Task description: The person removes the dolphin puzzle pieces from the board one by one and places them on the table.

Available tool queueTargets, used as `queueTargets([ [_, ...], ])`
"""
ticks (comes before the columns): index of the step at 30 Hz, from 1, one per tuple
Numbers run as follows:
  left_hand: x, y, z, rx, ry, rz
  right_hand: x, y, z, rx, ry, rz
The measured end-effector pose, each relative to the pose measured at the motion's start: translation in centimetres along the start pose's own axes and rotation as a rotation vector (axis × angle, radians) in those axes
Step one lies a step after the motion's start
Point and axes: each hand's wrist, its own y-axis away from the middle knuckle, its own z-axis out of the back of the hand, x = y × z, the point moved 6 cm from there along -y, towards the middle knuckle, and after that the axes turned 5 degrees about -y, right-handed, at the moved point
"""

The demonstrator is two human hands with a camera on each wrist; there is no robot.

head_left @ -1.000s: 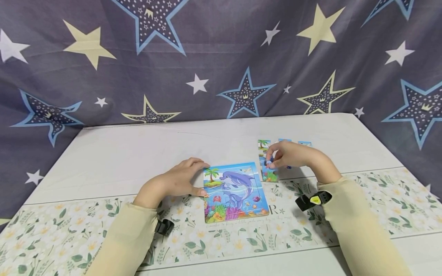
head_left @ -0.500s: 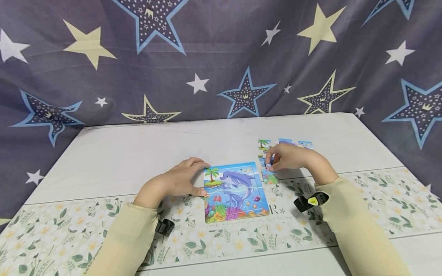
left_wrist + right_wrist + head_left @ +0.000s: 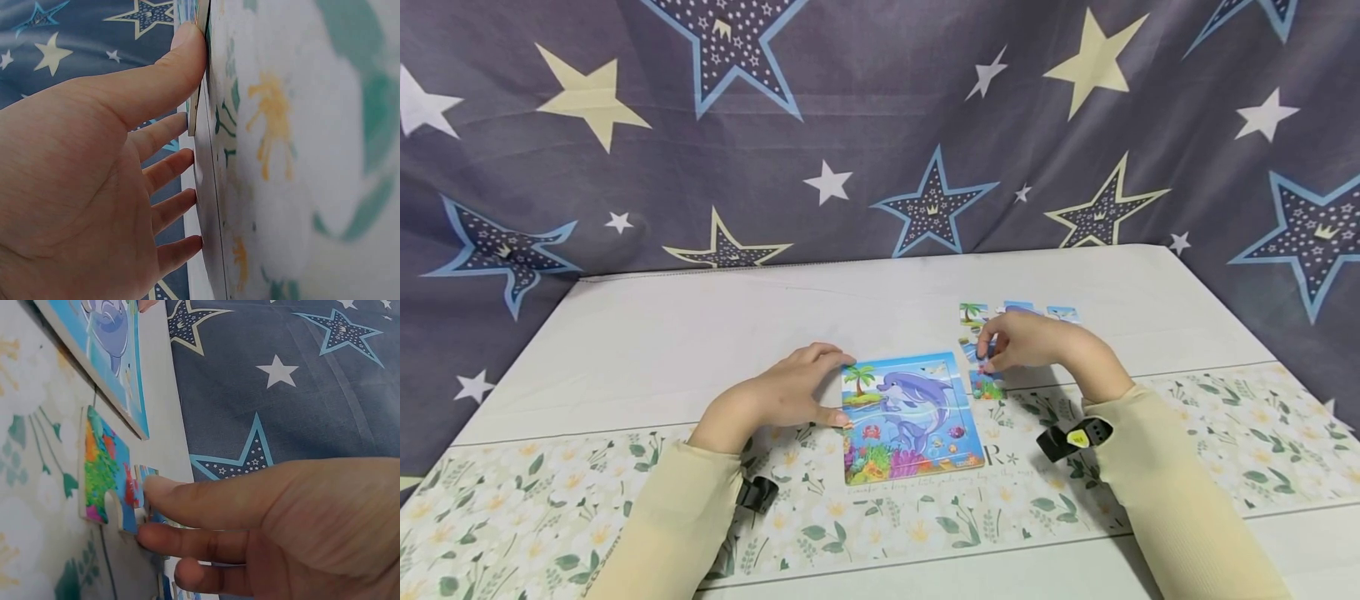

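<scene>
A square dolphin picture puzzle board (image 3: 912, 417) lies flat on the table. My left hand (image 3: 790, 389) rests at its left edge; in the left wrist view the thumb (image 3: 187, 53) touches the board's side, and the other fingers are fairly straight. My right hand (image 3: 1033, 337) is over loose puzzle pieces right of the board. Its thumb and index finger pinch a small blue piece (image 3: 145, 473), mostly hidden by the fingers. Just below lies a coral-patterned puzzle piece (image 3: 987, 386), set apart from the pieces behind it.
Loose pieces stand in rough rows behind the right hand, among them a palm-tree piece (image 3: 973, 312) and a seagull piece (image 3: 1063, 313). The white table (image 3: 737, 308) carries a floral strip (image 3: 880, 533). A star-patterned curtain (image 3: 865, 108) hangs behind.
The coral piece has shifted slightly toward the front, opening a gap behind it. My right hand has moved slightly down with its pinch. The left hand and board are still.
</scene>
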Motion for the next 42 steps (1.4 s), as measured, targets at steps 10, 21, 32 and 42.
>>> queueTargets([
  [10, 0.0, 0.0, 0.0, -0.003, -0.005, -0.001, 1.4, 0.4, 0.2, -0.024, 0.004, 0.026],
  [21, 0.0, -0.1, 0.0, -0.005, -0.008, -0.004, 4.0, 0.9, -0.3, -0.025, 0.005, 0.094],
  [32, 0.0, -0.1, 0.0, -0.009, -0.012, -0.010, 5.9, 0.6, -1.8, 0.059, -0.117, 0.240],
  [42, 0.0, -0.2, 0.0, -0.005, -0.013, -0.006, 7.3, 0.0, -4.0, 0.147, -0.105, 0.264],
])
